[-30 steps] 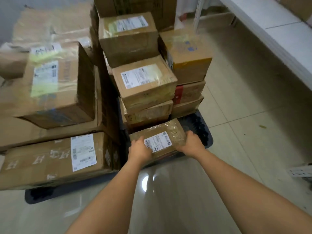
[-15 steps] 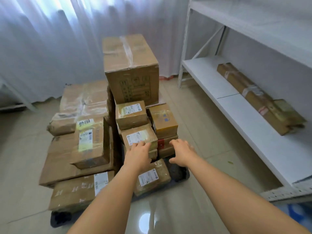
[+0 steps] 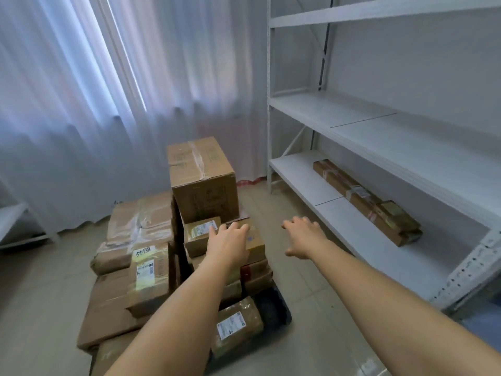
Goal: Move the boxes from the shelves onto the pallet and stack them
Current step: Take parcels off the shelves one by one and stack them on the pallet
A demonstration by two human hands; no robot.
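Presently, from the head camera, I see both arms stretched forward over a loaded pallet [image 3: 273, 308] on the tiled floor [image 3: 311, 335]. The left hand [image 3: 229, 244] is spread flat, fingers [image 3: 238, 228] apart, and holds nothing; it sits in front of the small boxes at the middle of the stack, but I cannot tell whether it touches them. The right hand [image 3: 302, 238] is likewise open with its fingers splayed, empty, over bare floor between the pallet and the shelving.

Pallet contents as observed: a tall taped carton [image 3: 202, 183] stands at the back, the highest item. Just in front of it is a small labelled box [image 3: 199, 234] beside a yellowish box [image 3: 256, 244], with more flat boxes layered beneath them. At the near right corner a plastic-wrapped parcel [image 3: 237, 325] with a white label lies low on the pallet, touching the dark deck. On the left side, wide flat cartons [image 3: 108, 316] are stacked, with a box bearing a yellow handwritten label [image 3: 150, 278] on top and a tape-wrapped carton [image 3: 141, 221] behind it.

Shelving: the white shelf unit [image 3: 379, 126] stands to the right. One long brown box [image 3: 366, 202] lies on its lowest shelf, near the rear wall, well apart from both hands. A white curtain [image 3: 108, 90] covers the far wall.
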